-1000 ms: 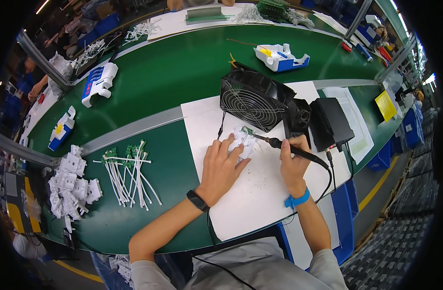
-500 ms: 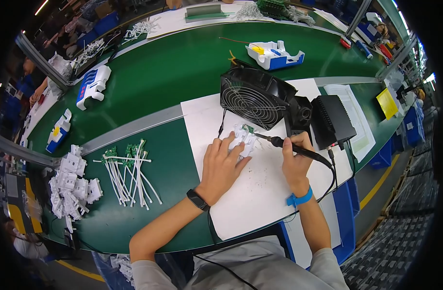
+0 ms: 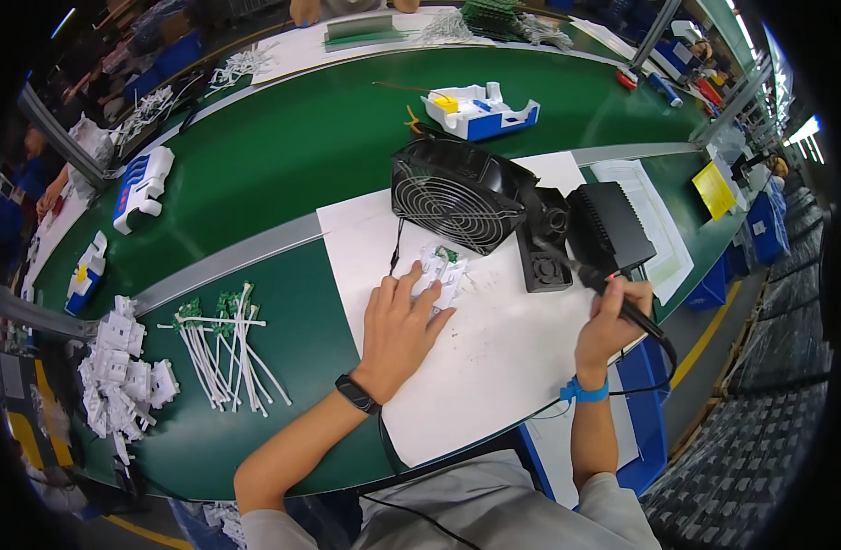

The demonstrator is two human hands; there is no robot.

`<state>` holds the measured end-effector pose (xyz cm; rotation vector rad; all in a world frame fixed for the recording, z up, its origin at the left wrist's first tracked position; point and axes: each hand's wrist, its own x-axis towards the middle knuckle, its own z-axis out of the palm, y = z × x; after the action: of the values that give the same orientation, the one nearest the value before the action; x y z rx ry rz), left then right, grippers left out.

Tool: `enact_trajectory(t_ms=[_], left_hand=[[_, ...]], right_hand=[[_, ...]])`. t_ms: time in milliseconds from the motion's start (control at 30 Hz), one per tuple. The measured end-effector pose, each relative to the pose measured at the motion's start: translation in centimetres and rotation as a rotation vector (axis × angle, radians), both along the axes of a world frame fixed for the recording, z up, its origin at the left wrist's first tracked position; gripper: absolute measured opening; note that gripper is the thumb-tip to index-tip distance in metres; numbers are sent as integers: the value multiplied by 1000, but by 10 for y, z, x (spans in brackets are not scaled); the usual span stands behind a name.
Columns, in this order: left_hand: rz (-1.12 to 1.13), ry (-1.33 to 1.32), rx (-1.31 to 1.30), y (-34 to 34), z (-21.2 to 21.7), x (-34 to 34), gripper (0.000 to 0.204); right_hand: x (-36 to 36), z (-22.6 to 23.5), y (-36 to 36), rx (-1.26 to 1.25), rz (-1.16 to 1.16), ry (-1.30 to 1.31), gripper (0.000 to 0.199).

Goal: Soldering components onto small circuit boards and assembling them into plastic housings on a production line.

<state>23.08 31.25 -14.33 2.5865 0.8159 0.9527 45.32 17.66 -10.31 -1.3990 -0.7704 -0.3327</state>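
The person wears a black wristband [image 3: 356,394] on the left wrist and a blue strap [image 3: 586,391] on the right one. The left hand [image 3: 400,328] lies over the white paper sheet [image 3: 494,376], its fingers slightly spread and resting on a white plastic part [image 3: 443,280]. This part lies flat on the sheet, with a small green circuit board [image 3: 447,255] at its far end. The right hand [image 3: 613,321] is well apart from it; its fingers pinch the handle of a soldering iron [image 3: 592,276], whose blurred tip is near a small black fan [image 3: 546,269]. To the left, on the green surface [image 3: 196,449], are a pile of white plastic parts [image 3: 118,367] and white cables [image 3: 221,357] with green boards. Beyond the circuit board stands a large black fan [image 3: 457,194]; farther lies a white-and-blue housing [image 3: 480,112].
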Motion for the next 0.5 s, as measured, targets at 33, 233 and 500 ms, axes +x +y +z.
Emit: enact_trajectory(t_ms=[33, 233, 500], left_hand=[[-4, -6, -2, 0, -1, 1, 38], [-14, -13, -5, 0, -2, -1, 37], [-37, -15, 9, 1, -8, -7, 38]], right_hand=[[7, 6, -1, 38, -23, 6, 20], [40, 12, 15, -115, -169, -129, 21], [30, -3, 49, -356, 50, 6, 17]])
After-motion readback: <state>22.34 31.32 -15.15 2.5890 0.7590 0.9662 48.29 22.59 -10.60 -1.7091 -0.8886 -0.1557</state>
